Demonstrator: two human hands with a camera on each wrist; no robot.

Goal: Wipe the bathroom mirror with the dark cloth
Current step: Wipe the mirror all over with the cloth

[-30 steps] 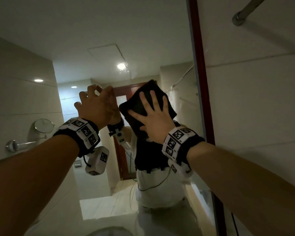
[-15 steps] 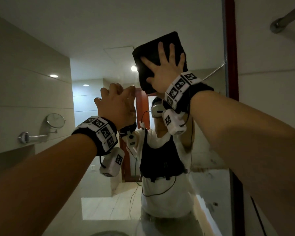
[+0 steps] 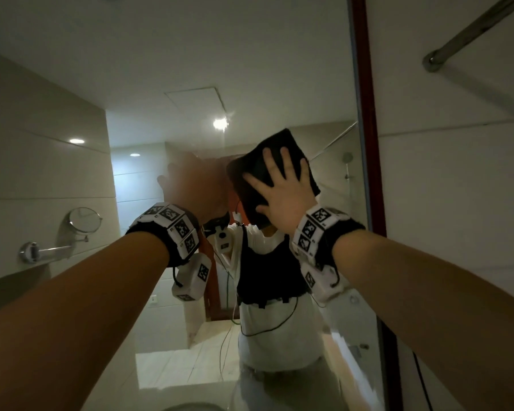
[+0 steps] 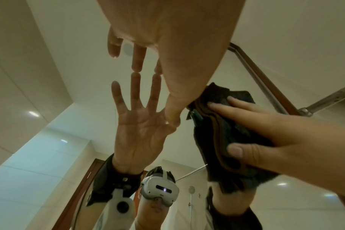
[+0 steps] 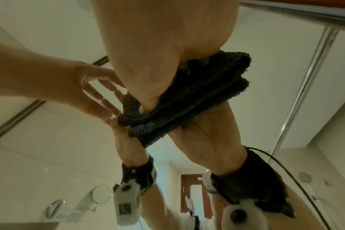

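My right hand (image 3: 279, 179) lies flat with spread fingers on a folded dark cloth (image 3: 247, 188) and presses it against the mirror (image 3: 190, 69) near its red-brown frame (image 3: 365, 114). In the right wrist view the cloth (image 5: 207, 87) is squeezed between my palm (image 5: 158, 54) and the glass. My left hand (image 3: 195, 185), blurred, is just left of the cloth. The left wrist view shows its straight fingertips (image 4: 137, 65) touching the glass, with the cloth (image 4: 226, 124) and right hand (image 4: 266, 124) beside it.
A metal rail (image 3: 472, 34) is fixed high on the tiled wall (image 3: 457, 203) right of the mirror. The glass reflects a person, a round mirror on an arm (image 3: 83, 219) and ceiling lights. A basin rim (image 3: 190, 406) shows at the bottom edge.
My right hand slid the cloth up the glass, then back down to about head height. My left hand's fingers, curled before, now lie straight against the mirror.
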